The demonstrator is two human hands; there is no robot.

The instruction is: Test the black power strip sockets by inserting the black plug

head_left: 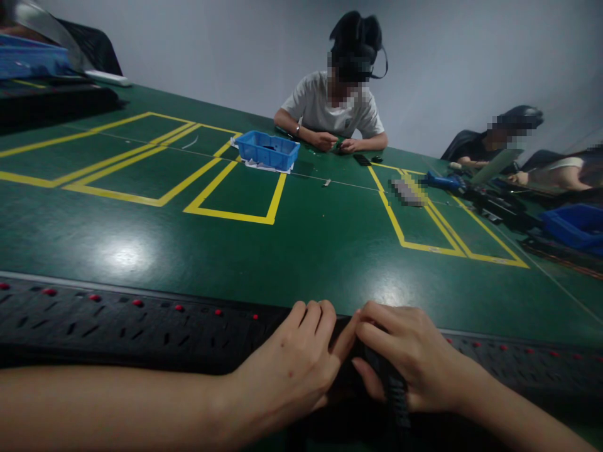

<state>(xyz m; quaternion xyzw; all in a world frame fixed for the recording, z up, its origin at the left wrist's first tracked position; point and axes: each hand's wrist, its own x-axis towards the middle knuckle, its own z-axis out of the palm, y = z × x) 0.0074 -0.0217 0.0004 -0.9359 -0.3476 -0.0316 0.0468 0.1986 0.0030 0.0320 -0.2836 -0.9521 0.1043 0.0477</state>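
My left hand lies over the black strip along the table's near edge, its fingers curled down with their tips partly hidden. Beside it, my right hand is closed around a dark ribbed object, which hangs below the palm. The fingertips of both hands meet at the middle, near the edge. Whatever lies between them is dark and too hidden to make out.
The green table bears yellow tape outlines. A blue bin stands towards the far side, near a person seated opposite. Another blue bin, dark equipment and more people are at the right.
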